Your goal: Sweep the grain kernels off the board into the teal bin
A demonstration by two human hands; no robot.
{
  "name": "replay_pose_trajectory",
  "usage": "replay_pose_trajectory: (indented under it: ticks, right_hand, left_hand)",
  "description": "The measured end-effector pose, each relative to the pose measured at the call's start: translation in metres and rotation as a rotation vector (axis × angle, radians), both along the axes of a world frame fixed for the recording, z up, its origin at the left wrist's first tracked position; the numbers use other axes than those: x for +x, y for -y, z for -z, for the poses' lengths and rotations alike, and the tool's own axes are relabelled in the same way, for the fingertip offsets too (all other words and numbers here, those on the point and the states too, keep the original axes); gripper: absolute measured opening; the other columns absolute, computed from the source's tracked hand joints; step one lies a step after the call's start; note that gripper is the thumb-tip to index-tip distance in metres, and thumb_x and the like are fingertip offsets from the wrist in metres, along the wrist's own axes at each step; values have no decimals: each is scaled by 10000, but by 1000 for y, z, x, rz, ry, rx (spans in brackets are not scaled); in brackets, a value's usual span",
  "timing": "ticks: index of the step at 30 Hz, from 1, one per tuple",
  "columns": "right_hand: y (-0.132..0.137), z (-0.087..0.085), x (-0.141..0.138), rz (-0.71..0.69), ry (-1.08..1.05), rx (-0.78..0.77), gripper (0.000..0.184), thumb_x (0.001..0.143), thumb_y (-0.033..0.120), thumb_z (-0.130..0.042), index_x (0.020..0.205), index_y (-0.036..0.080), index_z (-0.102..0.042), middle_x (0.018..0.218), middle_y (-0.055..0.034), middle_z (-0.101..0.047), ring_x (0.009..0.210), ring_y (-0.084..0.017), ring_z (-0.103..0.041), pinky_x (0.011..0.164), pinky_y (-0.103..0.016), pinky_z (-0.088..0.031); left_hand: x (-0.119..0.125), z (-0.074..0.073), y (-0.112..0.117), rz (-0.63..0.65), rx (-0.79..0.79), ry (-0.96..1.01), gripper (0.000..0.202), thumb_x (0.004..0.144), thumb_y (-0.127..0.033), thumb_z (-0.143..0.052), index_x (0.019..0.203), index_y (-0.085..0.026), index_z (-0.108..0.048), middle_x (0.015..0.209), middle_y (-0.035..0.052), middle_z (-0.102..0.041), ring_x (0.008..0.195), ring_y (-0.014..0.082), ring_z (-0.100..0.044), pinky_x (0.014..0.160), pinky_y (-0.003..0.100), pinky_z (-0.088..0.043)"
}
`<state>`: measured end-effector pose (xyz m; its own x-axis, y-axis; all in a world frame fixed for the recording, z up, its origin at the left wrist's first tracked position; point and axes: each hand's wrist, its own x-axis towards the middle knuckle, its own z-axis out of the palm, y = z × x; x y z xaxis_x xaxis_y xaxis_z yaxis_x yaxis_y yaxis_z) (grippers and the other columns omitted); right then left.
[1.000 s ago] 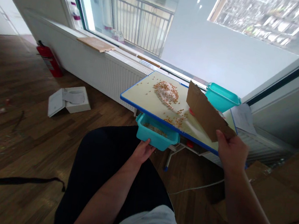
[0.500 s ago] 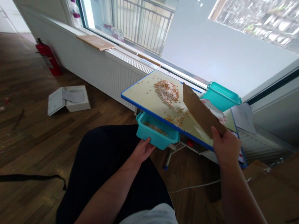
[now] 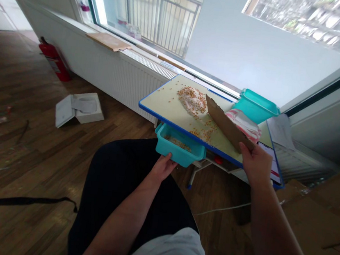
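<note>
My left hand (image 3: 164, 167) grips a turquoise plastic bin (image 3: 175, 152) from below, its thumb on the near wall. Grains (image 3: 178, 142) lie in the bin, which sits just under the near edge of a small blue-edged table (image 3: 161, 100). A flat piece of brown cardboard (image 3: 226, 125) is held by its near end in my right hand (image 3: 256, 161). Its lower edge is at the tabletop, beside scattered orange kernels (image 3: 206, 131). Farther back lies a heap of white grains mixed with orange kernels (image 3: 192, 100).
At the table's right are a second turquoise bin (image 3: 257, 107), a pink-and-white cloth (image 3: 244, 124) and a phone (image 3: 270, 158). A radiator (image 3: 142, 76) stands behind under the window. On the floor are an open white box (image 3: 81, 109) and a red fire extinguisher (image 3: 55, 61).
The cardboard has tilted a little and shifted slightly, so more of the cloth and the phone shows. My left hand keeps the bin at the table edge. The view has shifted slightly.
</note>
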<state>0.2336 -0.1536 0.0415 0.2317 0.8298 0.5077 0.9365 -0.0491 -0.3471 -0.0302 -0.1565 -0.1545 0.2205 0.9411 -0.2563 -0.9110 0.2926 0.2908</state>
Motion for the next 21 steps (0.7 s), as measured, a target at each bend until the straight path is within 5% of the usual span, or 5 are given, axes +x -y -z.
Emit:
replay_pose_trajectory:
  ticks: [21]
  right_hand:
    - [32,-2,-5,-67,36,-16,443,827,512,-540,1039,194,-764,776,-96,-758,722,-279,-708,672,-366,-505]
  left_hand:
    - [-2,-6,1,19,22,13,523,736,-196,-812,1210,-248,-598,1240,65,-696,1346,282,-508,1169,519,-359]
